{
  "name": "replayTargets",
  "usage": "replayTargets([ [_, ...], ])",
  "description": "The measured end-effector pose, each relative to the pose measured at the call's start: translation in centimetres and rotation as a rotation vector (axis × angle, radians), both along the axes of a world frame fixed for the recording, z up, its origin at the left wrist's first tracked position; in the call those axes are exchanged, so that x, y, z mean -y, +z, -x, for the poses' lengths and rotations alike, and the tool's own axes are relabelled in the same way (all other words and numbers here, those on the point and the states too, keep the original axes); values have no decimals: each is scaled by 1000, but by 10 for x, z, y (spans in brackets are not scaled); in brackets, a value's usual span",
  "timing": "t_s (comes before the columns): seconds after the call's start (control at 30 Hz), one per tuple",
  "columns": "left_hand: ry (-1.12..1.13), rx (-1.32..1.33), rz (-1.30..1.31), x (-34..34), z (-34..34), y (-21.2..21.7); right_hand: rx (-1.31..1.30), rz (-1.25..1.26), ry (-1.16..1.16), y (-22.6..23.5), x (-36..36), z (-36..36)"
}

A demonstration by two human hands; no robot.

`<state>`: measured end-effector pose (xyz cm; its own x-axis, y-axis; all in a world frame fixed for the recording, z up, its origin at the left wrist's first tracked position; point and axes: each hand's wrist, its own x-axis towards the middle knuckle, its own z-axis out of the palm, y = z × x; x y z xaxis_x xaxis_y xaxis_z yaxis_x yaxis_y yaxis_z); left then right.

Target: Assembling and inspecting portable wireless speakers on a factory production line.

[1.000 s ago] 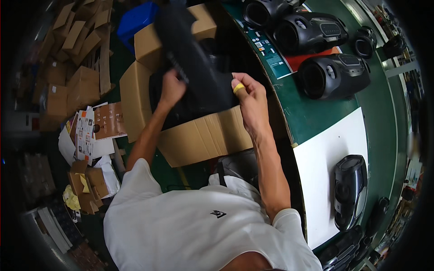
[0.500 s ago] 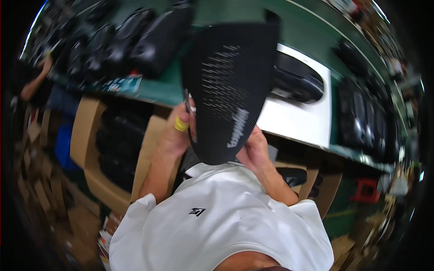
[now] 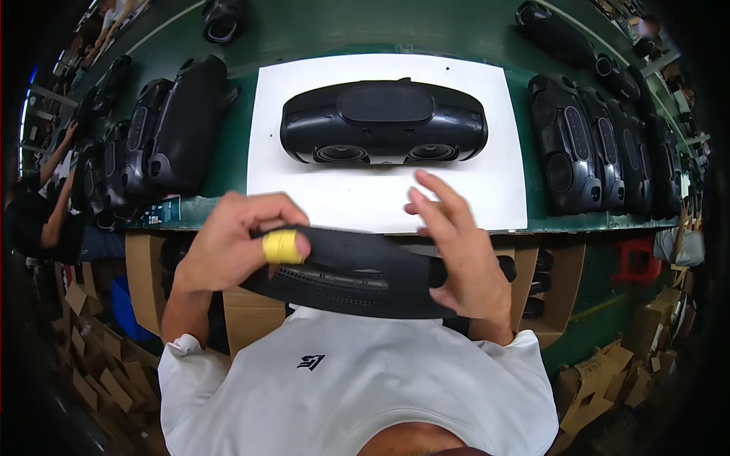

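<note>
A curved black mesh speaker grille (image 3: 357, 292) lies crosswise in front of my chest, with a long opening along its middle. My left hand (image 3: 239, 242) is closed round its left end, yellow tape wrapped on the thumb. At its right end, my right hand (image 3: 471, 262) has its fingers spread, the thumb by the edge; whether it touches the grille I cannot tell. Beyond my hands, a glossy black speaker body (image 3: 384, 125) rests on a white sheet (image 3: 319, 199), two round drivers facing me.
Several black speakers (image 3: 186, 125) stand at the left of the green table (image 3: 342, 34), and more speakers (image 3: 570, 148) at the right. Open cardboard boxes (image 3: 143, 277) sit below the table edge. A red stool (image 3: 637, 261) is at the right. Another person's arm (image 3: 57, 156) shows far left.
The grille has turned from upright to crosswise and come down nearer my chest. My right hand's fingers have spread. The speaker body, half hidden behind the grille before, is in full view.
</note>
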<state>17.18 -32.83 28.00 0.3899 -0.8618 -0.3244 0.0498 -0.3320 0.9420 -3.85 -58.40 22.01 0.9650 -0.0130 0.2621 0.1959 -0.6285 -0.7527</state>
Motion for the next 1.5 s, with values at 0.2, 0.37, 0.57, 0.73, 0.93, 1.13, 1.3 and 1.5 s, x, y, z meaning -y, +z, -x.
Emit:
replayTargets([
  [0.2,-3,-24,-67,37,-22,-24,62,-185,-152,-10,0,18],
  [0.37,-102,357,40,51,-26,-35,-73,269,-371,-21,-16,9],
  [0.57,-133,873,-117,36,7,-44,44,260,-317,-11,-1,-2],
  [0.73,-110,789,-79,36,8,-52,-49,177,-343,-5,8,-5],
  [0.93,-127,998,-49,63,1,-26,-122,122,-347,5,31,-15],
  [1.13,-140,966,-89,71,-6,-25,-24,105,-346,-6,41,-25],
  [1.3,-93,984,-82,61,-2,-31,-131,75,-398,-9,38,-24],
  [1.5,-152,888,-110,59,-4,-19,-122,58,-333,-8,40,-15],
])
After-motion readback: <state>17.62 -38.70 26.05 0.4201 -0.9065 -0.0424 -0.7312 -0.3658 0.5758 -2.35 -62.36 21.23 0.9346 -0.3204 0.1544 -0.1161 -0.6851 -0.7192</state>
